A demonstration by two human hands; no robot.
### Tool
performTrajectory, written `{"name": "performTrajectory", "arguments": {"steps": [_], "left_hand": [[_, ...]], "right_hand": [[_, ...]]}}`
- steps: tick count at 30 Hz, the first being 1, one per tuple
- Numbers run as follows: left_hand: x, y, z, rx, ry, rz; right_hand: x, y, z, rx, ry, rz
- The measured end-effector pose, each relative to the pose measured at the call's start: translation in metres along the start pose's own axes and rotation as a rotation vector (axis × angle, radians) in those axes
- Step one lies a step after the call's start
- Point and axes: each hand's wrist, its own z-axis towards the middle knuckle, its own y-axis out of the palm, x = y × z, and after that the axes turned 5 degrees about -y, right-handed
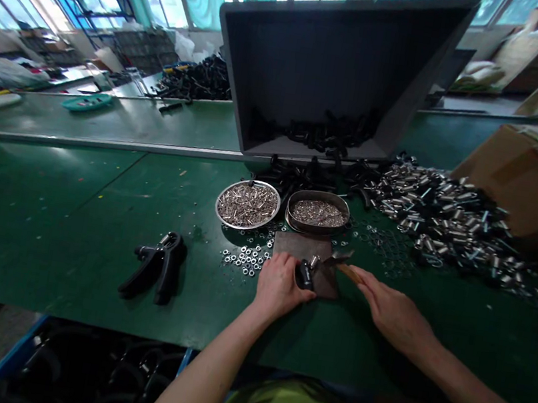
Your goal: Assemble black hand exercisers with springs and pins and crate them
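My left hand [279,284] is closed on a black part [306,274] that rests on a flat metal plate [288,241]. A small metal spring [314,261] shows at the top of that part. In my right hand [387,310] is the wooden handle of a hammer [350,273], its dark head beside the spring, over the plate. Left of my left hand lie loose metal nuts [247,259]. Behind the plate stand a round dish of small metal pins [247,205] and an oval tin of tiny metal pieces [317,214].
A black hand grip [158,266] lies on the green table [69,219] at the left. Behind stands a large tipped grey bin [334,70] with black parts. Springs and metal parts [449,215] are heaped at the right, near a cardboard box [534,187]. A blue crate [14,352] sits below, lower left.
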Motion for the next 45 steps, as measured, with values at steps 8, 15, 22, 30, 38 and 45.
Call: {"name": "performTrajectory", "arguments": {"steps": [8,15,22,30,38,45], "left_hand": [[0.000,-0.001,0.000,-0.004,-0.006,-0.014],[-0.001,0.002,0.000,0.011,-0.002,0.003],[0.000,0.003,0.001,0.003,-0.012,0.018],[-0.001,-0.003,-0.002,0.020,-0.155,-0.223],[0.019,-0.006,-0.018,-0.085,-0.426,-1.177],[0.029,0.002,-0.027,-0.038,-0.499,-1.453]], "right_hand": [[-0.035,-0.041,-0.008,0.415,0.003,0.237],[-0.046,-0.023,0.018,0.051,-0.194,0.102],[-0.045,-0.021,0.014,0.199,-0.110,0.140],[0.020,0.007,-0.016,0.116,0.009,-0.400],[-0.042,0.012,0.006,0.397,-0.283,0.008],[-0.084,0.030,0.045,0.332,0.073,0.680]]}}
